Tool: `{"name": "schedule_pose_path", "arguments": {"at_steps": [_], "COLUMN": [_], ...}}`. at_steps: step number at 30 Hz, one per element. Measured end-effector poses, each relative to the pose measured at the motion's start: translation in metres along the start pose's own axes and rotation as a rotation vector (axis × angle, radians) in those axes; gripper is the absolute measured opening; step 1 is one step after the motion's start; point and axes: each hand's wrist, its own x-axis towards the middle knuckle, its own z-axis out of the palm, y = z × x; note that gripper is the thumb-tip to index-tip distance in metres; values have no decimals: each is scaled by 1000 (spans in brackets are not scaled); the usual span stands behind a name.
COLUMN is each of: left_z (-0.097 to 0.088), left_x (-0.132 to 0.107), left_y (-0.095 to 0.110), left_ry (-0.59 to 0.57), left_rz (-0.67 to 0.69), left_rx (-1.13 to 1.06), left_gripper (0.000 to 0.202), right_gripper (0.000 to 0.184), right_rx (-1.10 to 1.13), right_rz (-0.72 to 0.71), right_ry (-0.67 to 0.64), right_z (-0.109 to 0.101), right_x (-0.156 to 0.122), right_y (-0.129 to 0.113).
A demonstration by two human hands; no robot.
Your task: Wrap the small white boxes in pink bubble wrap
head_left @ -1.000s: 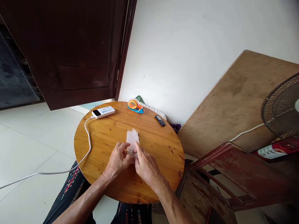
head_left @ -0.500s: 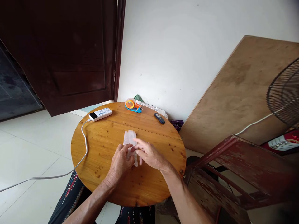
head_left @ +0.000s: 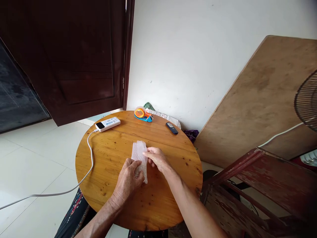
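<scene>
A folded strip of whitish, see-through bubble wrap (head_left: 140,150) lies on the round wooden table (head_left: 109,158). My left hand (head_left: 130,175) is closed on its lower left side, fingers curled over the plastic. At the right edge, my right hand (head_left: 157,158) pinches the wrap between thumb and fingers. Parts of the strip are hidden under both hands, and whether anything lies inside it cannot be made out.
On the table's far side stand a white power bank (head_left: 108,124) with a cable (head_left: 90,148), an orange and blue tape dispenser (head_left: 143,114) and a dark handheld device (head_left: 171,128). A worn red wooden chair (head_left: 247,178) is at the right.
My right hand has come down from above the wrap and now pinches its right edge. More of the strip shows. My left hand stays at the lower left, and the view has shifted slightly.
</scene>
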Motion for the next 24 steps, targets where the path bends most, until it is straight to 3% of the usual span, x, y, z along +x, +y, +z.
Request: {"name": "schedule_pose_path", "arguments": {"at_steps": [9,17,24], "left_z": [1,-1,-2], "left_x": [2,3,3], "left_y": [0,4,1], "left_ry": [-68,-59,-45], "left_rz": [-1,-20,-10], "left_rx": [3,93,73], "left_gripper": [49,40,37], "right_gripper": [39,28,16], "right_rx": [75,191,43], "right_rz": [-81,-332,-449], "right_ry": [-70,-100,-43], "right_z": [4,13,11], "right_x": [8,-2,-21], "right_y": [-7,-4,-7]}}
